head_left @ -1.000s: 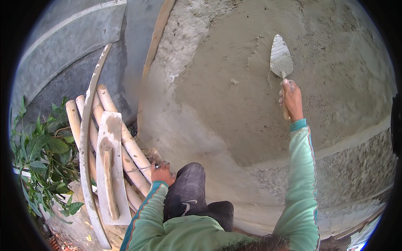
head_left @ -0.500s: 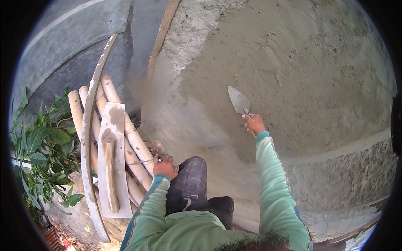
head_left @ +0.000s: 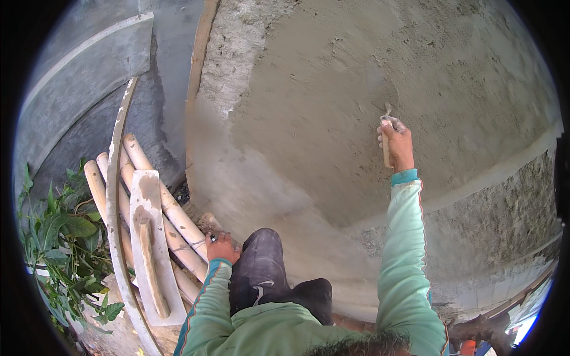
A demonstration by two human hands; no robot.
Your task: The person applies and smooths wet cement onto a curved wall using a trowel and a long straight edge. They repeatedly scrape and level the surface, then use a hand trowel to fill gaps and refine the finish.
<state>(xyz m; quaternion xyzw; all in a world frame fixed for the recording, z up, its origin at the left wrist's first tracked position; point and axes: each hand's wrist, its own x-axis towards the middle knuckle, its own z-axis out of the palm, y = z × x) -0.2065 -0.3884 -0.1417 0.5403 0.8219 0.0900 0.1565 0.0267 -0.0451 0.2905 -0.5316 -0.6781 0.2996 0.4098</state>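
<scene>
In the head view, the only one supplied, a trowel with a pale wooden handle (head_left: 386,152) is held by the bare right hand (head_left: 400,144), the fingers being wrapped around the handle and the thumb laid along its upper end. The trowel is located over the right half of the damp grey mortar-covered surface (head_left: 309,136), well above its lower edge; its blade cannot be clearly made out against the mortar. The bare left hand (head_left: 225,248) is noted with fingers curled beside the round, pale bamboo poles (head_left: 184,222), near their right-hand side; whether anything is gripped cannot be told. A long white rectangular float with a wooden handle (head_left: 173,299) is laid lengthwise on the poles, with a long, narrow, pale straightedge (head_left: 114,190) along its left side. Green leafy plants (head_left: 65,228) are found past the poles' left edge. It is judged that the mortar could be gouged if the blade were tilted and its edge or tip dug in, and that material could be dragged loose by too heavy a stroke. The float and the straightedge are considered liable to slide should the poles be rolled or knocked by the left arm. Balance could be lost if the left hand is being leaned on and the poles shift.
</scene>
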